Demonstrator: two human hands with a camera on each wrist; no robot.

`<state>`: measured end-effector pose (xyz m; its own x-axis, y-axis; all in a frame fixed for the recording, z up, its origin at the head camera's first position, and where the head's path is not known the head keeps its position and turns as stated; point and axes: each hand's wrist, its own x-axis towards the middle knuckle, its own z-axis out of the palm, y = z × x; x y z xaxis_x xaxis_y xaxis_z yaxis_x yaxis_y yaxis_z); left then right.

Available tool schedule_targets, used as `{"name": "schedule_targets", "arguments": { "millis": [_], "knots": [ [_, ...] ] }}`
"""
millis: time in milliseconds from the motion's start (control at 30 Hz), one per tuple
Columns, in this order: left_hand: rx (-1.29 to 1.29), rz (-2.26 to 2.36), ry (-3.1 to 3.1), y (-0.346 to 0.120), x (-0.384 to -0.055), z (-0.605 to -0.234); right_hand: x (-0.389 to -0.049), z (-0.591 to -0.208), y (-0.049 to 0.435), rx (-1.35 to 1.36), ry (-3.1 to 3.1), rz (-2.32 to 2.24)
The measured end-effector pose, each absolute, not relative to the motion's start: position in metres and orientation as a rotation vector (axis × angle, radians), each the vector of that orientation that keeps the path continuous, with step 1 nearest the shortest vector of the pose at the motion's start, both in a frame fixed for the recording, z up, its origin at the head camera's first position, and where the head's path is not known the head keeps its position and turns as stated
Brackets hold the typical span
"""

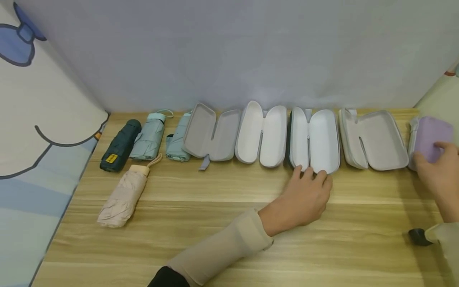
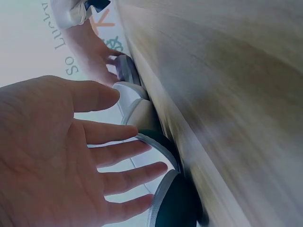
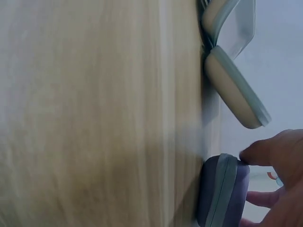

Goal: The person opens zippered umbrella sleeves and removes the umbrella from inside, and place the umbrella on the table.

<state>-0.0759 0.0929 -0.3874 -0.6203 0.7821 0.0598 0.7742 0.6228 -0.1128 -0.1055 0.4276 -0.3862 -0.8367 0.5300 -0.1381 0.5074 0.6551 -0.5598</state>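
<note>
My left hand [image 1: 303, 197] rests its fingertips on the near edge of an open zip case [image 1: 325, 139] with a white lining. In the left wrist view its fingers are spread and nearly straight beside the case's dark green shell [image 2: 177, 201]. At the right end of the row, my right hand [image 1: 439, 169] holds a closed purple zip case [image 1: 432, 129]. The right wrist view has the thumb at one upper edge of this case [image 3: 236, 189] and the fingers at the other side, partly cut off by the frame.
More open cases stand in the row: a grey one [image 1: 226, 139], a white-lined one [image 1: 272, 139] and a beige one [image 1: 387, 143]. To the left lie folded umbrellas: dark green [image 1: 122, 145], two light green [image 1: 148, 139] and cream [image 1: 123, 197]. A wall [image 1: 244, 52] rises behind.
</note>
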Motion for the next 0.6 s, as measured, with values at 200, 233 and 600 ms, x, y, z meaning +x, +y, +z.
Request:
{"name": "schedule_targets", "arguments": {
  "millis": [200, 233, 600],
  "knots": [
    [-1.315, 0.084, -2.745, 0.091, -0.075, -0.387, -0.107, -0.386, 0.434, -0.945, -2.917, 0.895],
    [-1.319, 0.076, -2.750, 0.091, -0.074, -0.387, -0.108, -0.386, 0.434, -0.950, -2.916, 0.894],
    [-1.328, 0.057, -2.743, 0.088, -0.070, -0.387, -0.116, -0.388, 0.439, -1.003, -2.881, 0.913]
  ]
}}
